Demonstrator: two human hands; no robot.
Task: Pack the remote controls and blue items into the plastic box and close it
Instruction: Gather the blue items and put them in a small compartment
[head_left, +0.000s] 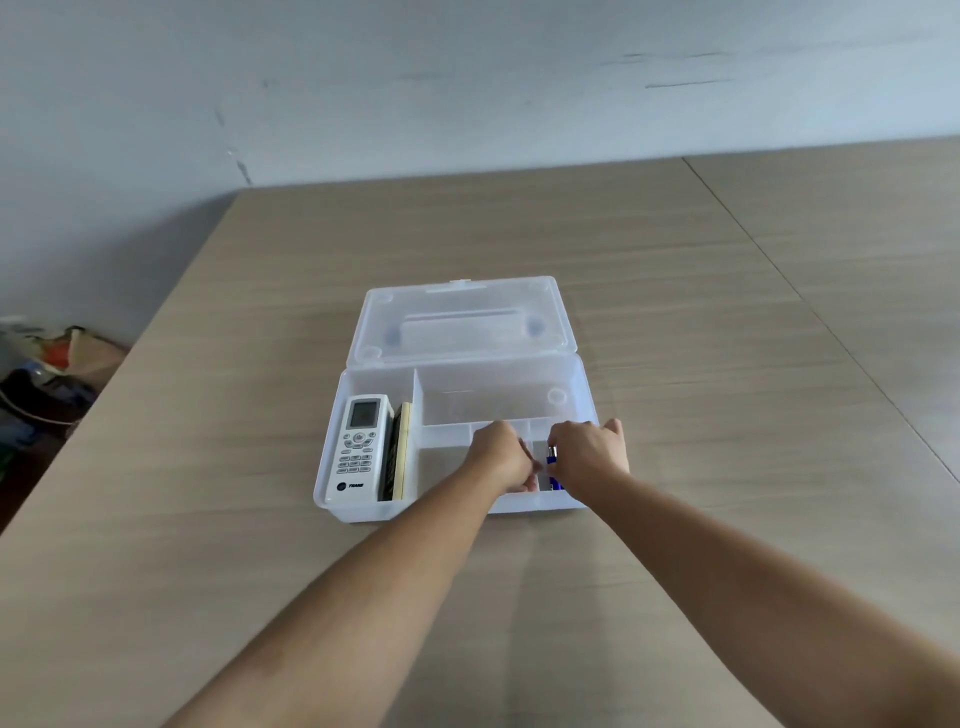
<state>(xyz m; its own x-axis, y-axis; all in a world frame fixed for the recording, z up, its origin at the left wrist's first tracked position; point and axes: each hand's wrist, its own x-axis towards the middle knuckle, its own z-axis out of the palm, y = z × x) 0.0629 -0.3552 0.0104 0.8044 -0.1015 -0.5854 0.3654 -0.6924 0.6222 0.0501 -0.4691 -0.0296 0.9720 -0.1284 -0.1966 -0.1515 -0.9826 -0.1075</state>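
Observation:
A clear plastic box (493, 397) lies open on the wooden table, its lid (462, 319) folded back behind it. In its left compartment a white remote control (358, 449) lies face up, with a second dark remote (397, 452) on its edge beside it. Both my hands reach into the small front right compartments. My right hand (589, 457) is over a blue item (552, 467) with a metal top, fingers curled around it. My left hand (501, 457) is closed just left of it; what its fingers hold is hidden.
The wooden table (675, 312) spreads wide around the box, with a seam running down its right part. A grey wall stands behind. Bags and clutter (47, 374) lie on the floor off the table's left edge.

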